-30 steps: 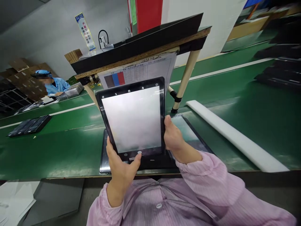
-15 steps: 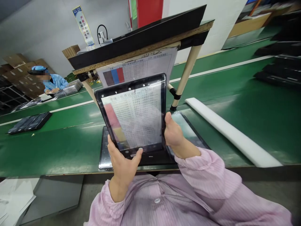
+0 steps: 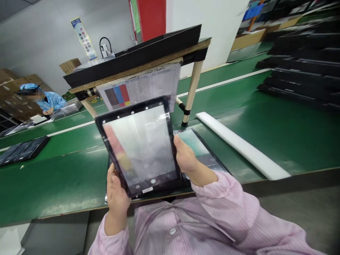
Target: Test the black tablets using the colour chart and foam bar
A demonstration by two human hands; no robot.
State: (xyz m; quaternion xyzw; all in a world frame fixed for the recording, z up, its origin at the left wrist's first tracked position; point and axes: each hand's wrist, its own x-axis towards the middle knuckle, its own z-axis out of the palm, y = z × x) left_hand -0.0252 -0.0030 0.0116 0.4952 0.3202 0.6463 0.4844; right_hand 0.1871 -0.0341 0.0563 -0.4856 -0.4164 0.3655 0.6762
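Note:
I hold a black tablet [image 3: 139, 145] up in front of me with both hands, its lit screen showing a pale blurred picture with a faint coloured strip at its left. My left hand [image 3: 116, 194] grips the tablet's lower left corner, fingers wrapped behind it. My right hand [image 3: 185, 157] clasps the right edge, thumb on the bezel. Beyond the tablet hangs a printed chart [image 3: 139, 86] with coloured blocks and a table of small text. More tablets [image 3: 204, 152] lie flat on the green belt [image 3: 66, 170] under my hands.
A wooden shelf on tube legs [image 3: 138, 58] stands over the belt and carries the chart. A long white foam strip [image 3: 239, 147] lies at the right. Dark trays [image 3: 23, 150] rest at the left, black stacks [image 3: 305, 74] at the far right. A person in blue [image 3: 42, 99] works far left.
My left thumb has come off the screen's bottom button and moved to the tablet's corner. The screen went from white to a sharp picture of the chart, then to a blur. My view swung right.

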